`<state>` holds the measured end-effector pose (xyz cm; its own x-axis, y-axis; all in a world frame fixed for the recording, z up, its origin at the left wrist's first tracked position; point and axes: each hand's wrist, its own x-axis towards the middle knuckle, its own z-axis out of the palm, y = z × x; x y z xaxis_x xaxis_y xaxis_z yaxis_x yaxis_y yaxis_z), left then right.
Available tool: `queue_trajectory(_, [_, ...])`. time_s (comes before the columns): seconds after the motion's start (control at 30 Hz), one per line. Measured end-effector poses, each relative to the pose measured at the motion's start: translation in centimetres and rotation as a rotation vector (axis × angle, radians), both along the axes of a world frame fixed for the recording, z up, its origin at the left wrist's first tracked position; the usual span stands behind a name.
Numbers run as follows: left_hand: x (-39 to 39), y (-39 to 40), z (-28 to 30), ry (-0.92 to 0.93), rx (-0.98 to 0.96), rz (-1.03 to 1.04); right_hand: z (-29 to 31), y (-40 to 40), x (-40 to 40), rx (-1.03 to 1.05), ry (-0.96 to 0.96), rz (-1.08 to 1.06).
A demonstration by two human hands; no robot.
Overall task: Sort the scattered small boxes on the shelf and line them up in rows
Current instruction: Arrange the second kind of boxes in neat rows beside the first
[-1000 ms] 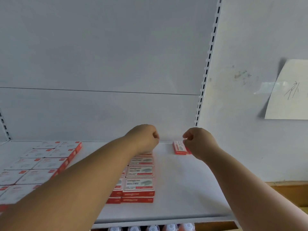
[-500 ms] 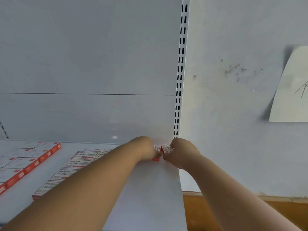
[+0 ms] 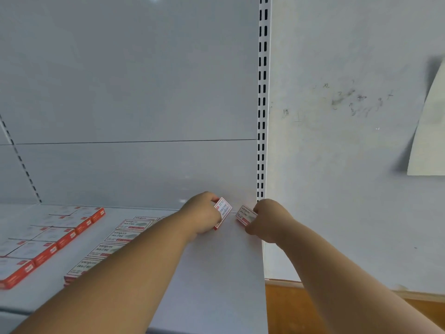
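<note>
Two bare arms reach over a white shelf (image 3: 216,273) toward its far right corner, where the grey back panel (image 3: 132,80) meets a slotted white upright (image 3: 262,116). Right of the upright is a scuffed white wall (image 3: 349,165) with a sheet of paper (image 3: 431,141) stuck at the frame's edge, and a strip of brown wood (image 3: 284,307) shows below the shelf's right end. On the left part of the shelf lie flat boxes with red sides (image 3: 60,235), side by side in rows; nearer the middle a line of white-topped boxes (image 3: 115,242) runs from front to back, partly hidden by the left forearm. The left hand (image 3: 202,215) is curled round a small box (image 3: 222,210), white with red trim, which stands tilted with its printed face toward the camera and its lower edge at or just above the shelf; which, cannot be told. The right hand (image 3: 265,220) pinches a second box (image 3: 245,215) of the same kind by its right end, fingers bent round it, the box tipped up at the shelf's back edge. The two boxes are just beside each other, a narrow gap between them, close to the foot of the upright
</note>
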<state>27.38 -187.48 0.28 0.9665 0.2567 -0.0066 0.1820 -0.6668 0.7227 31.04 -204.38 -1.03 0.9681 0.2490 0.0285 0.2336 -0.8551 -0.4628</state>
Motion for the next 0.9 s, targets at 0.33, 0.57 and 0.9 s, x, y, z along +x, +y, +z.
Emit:
queue_trajectory(0.33, [-1.4,6.4,2.8,-0.143,-0.346,-0.006,2.3,3.5,-2.4,0.484,0.057,-0.139])
queue_trajectory(0.57, [-3.7,14.1,4.9,-0.261,-0.621,-0.043,4.3,9.0,-5.7,0.985,0.077,-0.074])
queue_trajectory(0.9, [-3.0,19.1,1.2,-0.226,-0.295,0.09,1.9,15.5,-5.8,0.802,0.008,-0.345])
